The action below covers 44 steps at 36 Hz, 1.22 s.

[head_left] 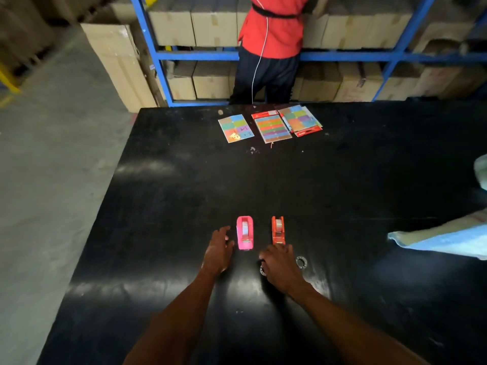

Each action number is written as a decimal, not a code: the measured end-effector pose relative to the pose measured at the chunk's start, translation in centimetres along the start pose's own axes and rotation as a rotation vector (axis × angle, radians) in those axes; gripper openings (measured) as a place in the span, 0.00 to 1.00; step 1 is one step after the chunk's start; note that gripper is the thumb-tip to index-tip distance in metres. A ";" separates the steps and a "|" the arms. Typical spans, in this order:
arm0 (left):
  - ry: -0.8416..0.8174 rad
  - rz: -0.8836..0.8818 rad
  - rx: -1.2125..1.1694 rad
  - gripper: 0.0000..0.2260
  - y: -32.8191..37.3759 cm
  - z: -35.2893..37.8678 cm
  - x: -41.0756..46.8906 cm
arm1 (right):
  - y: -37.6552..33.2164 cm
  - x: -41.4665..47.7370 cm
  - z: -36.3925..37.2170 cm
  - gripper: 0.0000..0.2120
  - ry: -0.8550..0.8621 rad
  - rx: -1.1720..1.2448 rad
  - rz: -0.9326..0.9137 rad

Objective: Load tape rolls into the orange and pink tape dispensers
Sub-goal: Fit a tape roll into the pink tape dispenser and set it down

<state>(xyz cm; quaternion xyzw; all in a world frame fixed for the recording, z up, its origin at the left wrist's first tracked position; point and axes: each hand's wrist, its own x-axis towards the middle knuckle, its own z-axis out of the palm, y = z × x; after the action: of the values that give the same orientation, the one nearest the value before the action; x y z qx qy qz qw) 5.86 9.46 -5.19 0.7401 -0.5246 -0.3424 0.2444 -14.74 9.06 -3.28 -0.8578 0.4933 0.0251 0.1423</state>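
A pink tape dispenser [245, 233] and an orange tape dispenser [278, 230] stand side by side on the black table [263, 180], each with a tape roll seated in it. My left hand [218, 250] rests just left of the pink one, fingers apart, holding nothing. My right hand [280, 264] lies palm down just in front of the orange dispenser, fingertips near its cutter end. A clear ring-shaped tape core [301, 262] lies right of that hand. Another ring [262, 268] peeks out under its left edge; whether the hand grips it is unclear.
Three colourful sticker cards [271, 125] lie at the table's far edge. A person in a red top [271, 27] stands beyond it at blue shelving [158, 56] full of cardboard boxes. A light blue cloth bundle [442, 238] lies at the right. The table's left edge drops to grey floor.
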 end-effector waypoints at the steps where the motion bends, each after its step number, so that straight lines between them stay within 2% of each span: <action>1: 0.042 0.026 0.007 0.19 0.0 0.2 -0.8 | 0.3 -0.4 0.0 0.06 0.008 0.002 0.025; 5: 0.140 0.118 0.060 0.08 0.8 0.9 -3.7 | 2.1 -2.0 0.3 0.08 0.116 0.013 0.200; 7: 0.097 0.134 0.094 0.09 1.2 1.5 -4.7 | 3.2 -2.8 0.7 0.10 0.180 0.012 0.268; 9: 0.038 0.146 0.111 0.11 1.7 2.4 -5.5 | 4.0 -3.5 0.7 0.08 0.198 0.022 0.332; 10: 0.002 0.155 0.117 0.11 1.8 2.9 -5.8 | 4.3 -4.0 0.6 0.08 0.177 0.024 0.366; 12: -0.111 0.188 0.147 0.18 2.0 4.1 -6.2 | 4.9 -4.6 0.8 0.12 0.110 0.017 0.420; 16: -0.258 0.225 0.282 0.28 2.6 6.7 -6.6 | 5.6 -5.9 1.5 0.26 -0.046 0.110 0.413; 19: -0.292 0.226 0.390 0.27 2.9 8.0 -6.8 | 6.2 -6.2 2.0 0.28 -0.134 0.128 0.396; 21: -0.288 0.215 0.414 0.24 2.8 8.5 -6.9 | 6.4 -6.3 2.3 0.23 -0.110 0.227 0.410; 25: -0.281 0.208 0.393 0.15 2.7 8.6 -6.8 | 6.8 -6.2 2.3 0.15 -0.110 0.208 0.321; 27: -0.284 0.204 0.363 0.12 2.6 8.2 -6.8 | 6.8 -6.1 2.2 0.15 -0.123 0.215 0.294; 33: -0.269 0.177 0.314 0.10 0.3 4.7 -7.0 | 3.7 -4.5 1.6 0.17 -0.249 0.215 0.109; 36: -0.236 0.119 0.308 0.09 -1.2 1.6 -6.2 | 1.2 -2.8 1.5 0.13 -0.250 0.205 -0.014; 38: -0.218 0.081 0.324 0.10 -2.2 -0.9 -5.5 | -0.8 -1.2 1.6 0.11 -0.237 0.228 -0.065; 42: -0.185 0.037 0.355 0.22 -4.4 -5.3 -3.4 | -4.9 2.1 1.4 0.08 -0.157 0.288 -0.092; 44: -0.148 0.017 0.349 0.23 -5.0 -7.1 -2.3 | -6.7 3.7 1.2 0.10 -0.090 0.292 -0.084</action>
<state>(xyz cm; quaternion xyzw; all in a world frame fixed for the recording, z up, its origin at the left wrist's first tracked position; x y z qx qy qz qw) 13.84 13.26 -3.64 0.7397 -0.5987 -0.2978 0.0760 -7.01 9.47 -3.66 -0.8458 0.4486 -0.0144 0.2884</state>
